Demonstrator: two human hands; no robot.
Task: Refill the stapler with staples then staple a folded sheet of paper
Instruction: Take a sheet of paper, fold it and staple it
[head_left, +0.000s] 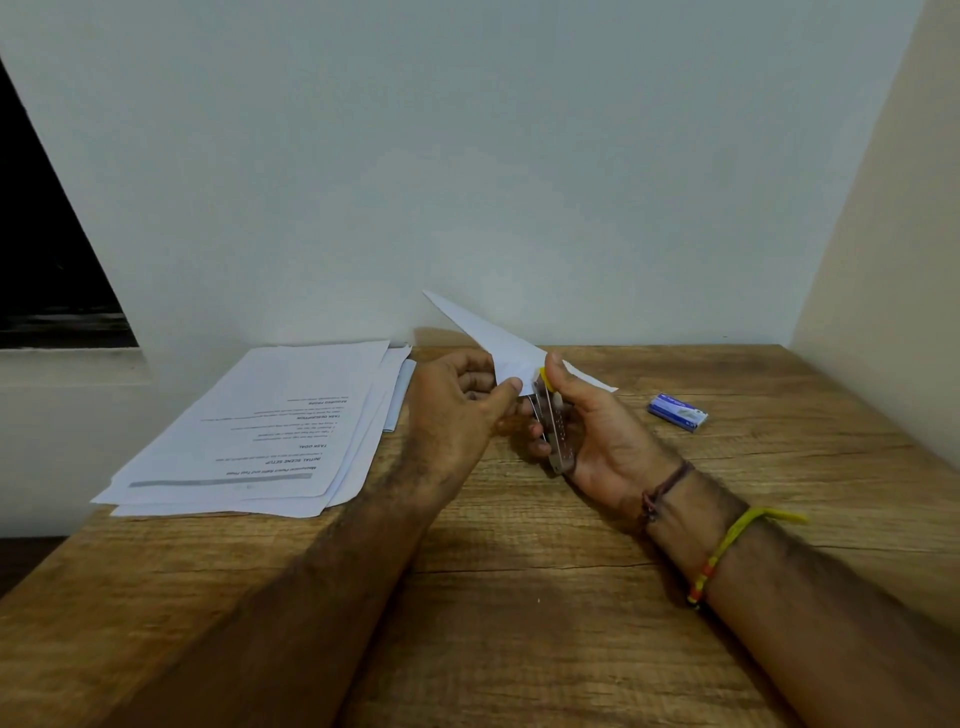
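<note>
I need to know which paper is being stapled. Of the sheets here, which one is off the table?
The folded sheet, pinched by the left hand and fed into the stapler in the right hand. The stack of papers lies flat on the table.

Plain desk nook, home or small office. Wooden desk (519, 597) set against bare pale walls. Stack of printed sheets (260, 431) at desk's left; staple box (678, 411) at right; dark window (47, 249) beyond desk's left end.

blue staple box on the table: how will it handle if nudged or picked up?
The staple box lies flat on its broad face on the wooden table, so it would probably slide, not roll or tip. It looks small and cardboard-like: likely light unless full, and may crush in a hard pinch.
</note>
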